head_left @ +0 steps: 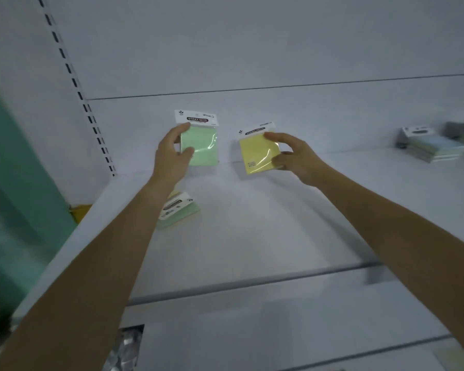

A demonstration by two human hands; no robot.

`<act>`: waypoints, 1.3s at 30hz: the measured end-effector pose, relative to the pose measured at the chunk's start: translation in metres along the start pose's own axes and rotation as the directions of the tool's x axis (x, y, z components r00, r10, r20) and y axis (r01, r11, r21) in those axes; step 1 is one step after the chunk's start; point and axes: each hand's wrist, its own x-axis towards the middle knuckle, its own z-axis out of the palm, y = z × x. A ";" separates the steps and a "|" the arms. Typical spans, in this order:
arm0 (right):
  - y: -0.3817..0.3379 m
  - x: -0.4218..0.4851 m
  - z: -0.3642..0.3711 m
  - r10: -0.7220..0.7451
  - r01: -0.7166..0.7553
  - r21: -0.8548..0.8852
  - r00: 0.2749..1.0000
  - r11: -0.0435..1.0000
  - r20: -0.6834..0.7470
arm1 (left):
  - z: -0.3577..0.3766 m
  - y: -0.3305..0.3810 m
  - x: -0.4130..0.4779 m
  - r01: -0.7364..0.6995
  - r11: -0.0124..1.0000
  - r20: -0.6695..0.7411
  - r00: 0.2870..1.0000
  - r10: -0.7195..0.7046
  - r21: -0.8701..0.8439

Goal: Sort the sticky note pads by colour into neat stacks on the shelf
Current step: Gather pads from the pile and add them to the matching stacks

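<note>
- Facing the camera, a green sticky note pad (202, 147) is gripped at its left side by the left hand (172, 159), with the fingers curled round its edge. It is held up near the back of the white shelf (265, 223).
- Just beside it, but apart, a yellow sticky note pad (256, 155) is pinched at its right side by the right hand (296, 159). This pad is tilted.
- Whether either pad touches the shelf cannot be told.
- A small pile of pads (181, 210) is seen lying on the shelf under the left arm. A green one is on top, and part of the pile is hidden by the arm.
- A blurred stack of pads (434, 149) is seen far to the right on the same shelf, with more behind it cut off at the picture's edge.
- Something shiny (126, 349) is seen below the shelf, too dark to make out.
</note>
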 end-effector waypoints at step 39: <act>0.078 -0.124 -0.523 -0.033 0.013 -0.056 0.932 0.998 -0.361 | 0.506 0.255 -0.034 0.026 0.972 0.184 0.983 0.018 -0.235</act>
